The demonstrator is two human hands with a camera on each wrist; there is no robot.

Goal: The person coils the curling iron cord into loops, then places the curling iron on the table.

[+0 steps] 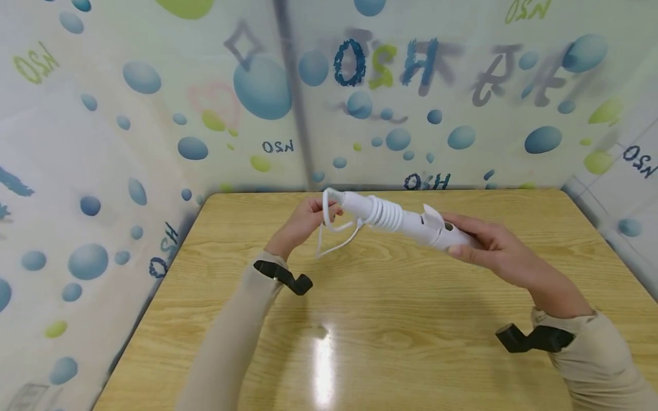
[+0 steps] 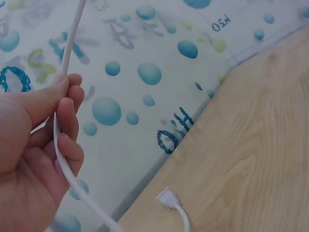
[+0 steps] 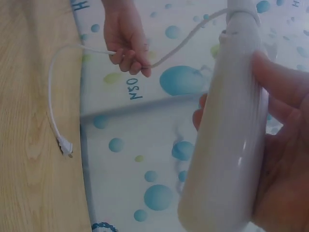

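My right hand [image 1: 493,248] grips a white curling iron [image 1: 411,222] by its thick end, holding it aslant above the table. A raised lever and a dark button show beside the fingers. White cord is wound in several turns round its other part. My left hand [image 1: 303,222] pinches the loose white cord [image 2: 72,36] between thumb and fingers, near the far end of the iron. In the left wrist view the cord runs down through the palm. The cord's plug [image 3: 66,146] hangs or lies over the table; I cannot tell which. In the right wrist view the iron's smooth body [image 3: 224,140] fills the palm.
A wood-grain table [image 1: 390,342] lies under both hands. Behind it and at the sides stand pale coverings [image 1: 329,131] printed with blue and green bubbles. Each wrist wears a black camera mount [image 1: 283,277].
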